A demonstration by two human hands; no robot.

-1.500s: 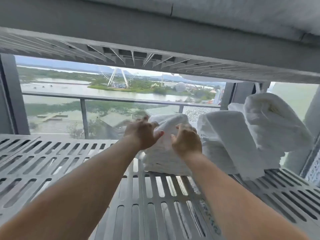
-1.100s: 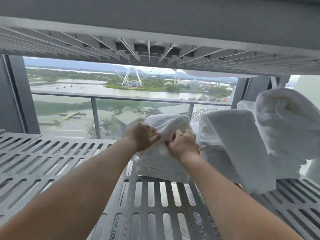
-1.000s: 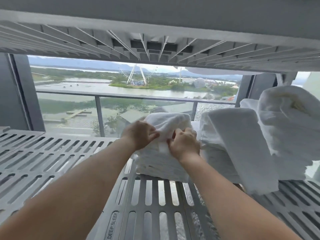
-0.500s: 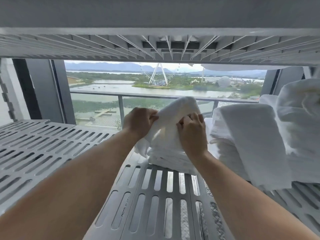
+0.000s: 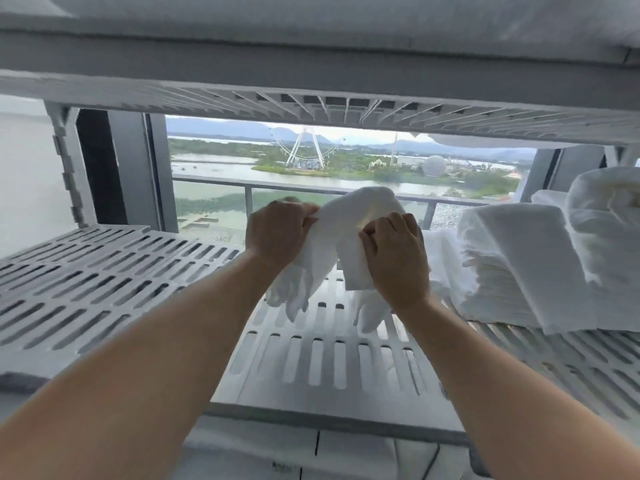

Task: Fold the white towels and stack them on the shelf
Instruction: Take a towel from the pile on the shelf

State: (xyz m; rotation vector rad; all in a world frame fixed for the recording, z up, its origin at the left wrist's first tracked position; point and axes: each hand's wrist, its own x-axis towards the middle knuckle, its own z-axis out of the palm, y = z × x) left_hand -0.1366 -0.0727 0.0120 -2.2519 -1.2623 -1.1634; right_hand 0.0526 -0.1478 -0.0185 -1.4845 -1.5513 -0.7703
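The white towel (image 5: 349,233) hangs above the slotted shelf (image 5: 329,368), pinched at its top by the left hand (image 5: 277,233) and right hand (image 5: 394,258); folded towels (image 5: 512,265) sit right.

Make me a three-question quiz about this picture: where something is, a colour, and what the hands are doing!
1. Where is the stack of folded towels?
A. on the floor
B. on the shelf, at the right
C. in a basket
2. What colour is the held towel?
A. blue
B. white
C. red
3. What are the left hand and right hand doing?
A. resting flat
B. waving
C. gripping the towel
Answers: B, the stack sits on the slotted shelf's right side; B, its cloth is white; C, fingers of both curl round it.
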